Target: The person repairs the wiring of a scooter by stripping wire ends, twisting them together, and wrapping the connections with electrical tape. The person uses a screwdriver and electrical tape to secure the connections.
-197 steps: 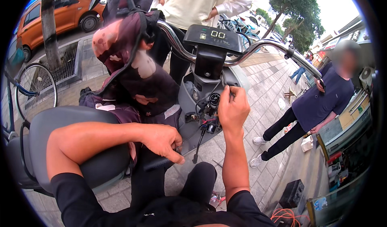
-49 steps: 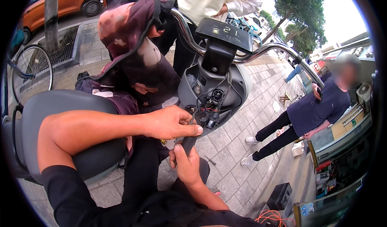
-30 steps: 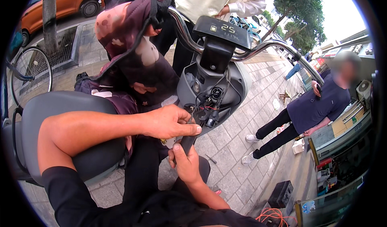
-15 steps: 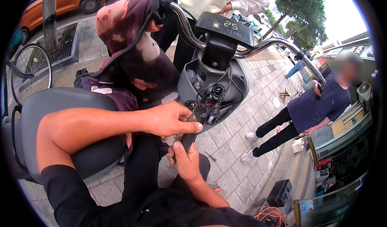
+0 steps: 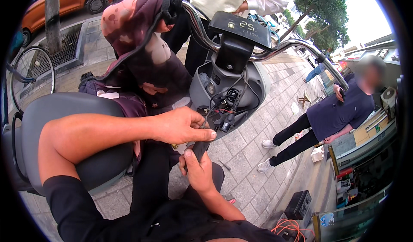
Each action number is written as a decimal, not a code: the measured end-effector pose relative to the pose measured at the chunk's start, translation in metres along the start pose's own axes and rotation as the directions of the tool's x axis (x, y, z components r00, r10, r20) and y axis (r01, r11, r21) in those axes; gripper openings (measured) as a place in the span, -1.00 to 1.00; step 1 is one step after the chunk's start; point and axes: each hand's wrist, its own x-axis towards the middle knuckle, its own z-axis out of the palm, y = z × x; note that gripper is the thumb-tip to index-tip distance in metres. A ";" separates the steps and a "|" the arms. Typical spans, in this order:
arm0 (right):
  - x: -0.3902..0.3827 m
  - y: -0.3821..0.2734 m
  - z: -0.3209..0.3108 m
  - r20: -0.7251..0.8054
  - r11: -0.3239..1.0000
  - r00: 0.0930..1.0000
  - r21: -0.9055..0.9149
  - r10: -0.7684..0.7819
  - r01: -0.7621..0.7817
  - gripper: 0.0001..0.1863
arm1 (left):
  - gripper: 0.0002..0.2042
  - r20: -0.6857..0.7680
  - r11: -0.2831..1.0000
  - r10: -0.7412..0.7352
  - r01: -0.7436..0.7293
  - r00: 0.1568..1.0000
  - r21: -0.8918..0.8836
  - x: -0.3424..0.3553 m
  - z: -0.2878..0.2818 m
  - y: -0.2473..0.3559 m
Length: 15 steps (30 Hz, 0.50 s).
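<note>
Wires are the likeliest trouble: they loop loosely out of the scooter's grey shell, so a pull on the dark piece could strain a joint or draw a plug apart. The display is lit, which suggests live power; were any bare end among that tangle to meet metal or another lead, it could short. A slip is possible too, since the dark piece hangs between the hands with nothing seen beneath but paving, and losing the pinch might drop it there or jerk the leads. It lies slantwise on the near side of the shell, well clear of the quilt to the left. As for the grip, the left hand is closed at the far end, thumb laid along the piece and fingers curled in; a thin lead rises by the fingertips, but I cannot tell whether it is caught in the pinch. The right hand holds the near end, thumb pressed on top, fingers bent under and partly hidden, with no gap visible.
</note>
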 end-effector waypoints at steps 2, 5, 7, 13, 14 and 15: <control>0.000 0.001 -0.001 -0.001 1.000 1.000 0.004 0.000 0.000 -0.73 | -0.40 0.004 1.000 -0.004 0.004 1.000 0.006 0.001 0.000 0.000; 0.000 0.000 0.000 0.000 1.000 1.000 0.001 -0.001 0.001 -0.75 | -0.41 0.000 1.000 0.006 -0.006 1.000 0.007 0.002 0.000 -0.003; 0.000 -0.001 0.000 0.007 1.000 1.000 0.005 -0.004 0.004 -0.76 | -0.42 -0.001 1.000 0.010 -0.010 1.000 -0.015 0.002 0.001 -0.005; 0.000 -0.002 -0.001 0.009 0.999 1.000 0.039 0.016 -0.016 -0.82 | -0.43 0.012 1.000 -0.027 0.027 1.000 -0.009 -0.001 -0.001 0.006; -0.001 -0.002 -0.001 0.014 0.999 1.000 0.044 0.019 -0.020 -0.82 | -0.43 0.012 0.999 -0.029 0.030 1.000 -0.020 -0.001 0.000 0.005; -0.001 -0.001 -0.002 0.019 0.999 1.000 0.049 0.022 -0.023 -0.82 | -0.44 0.008 1.000 -0.021 0.021 1.000 -0.017 -0.001 0.000 0.003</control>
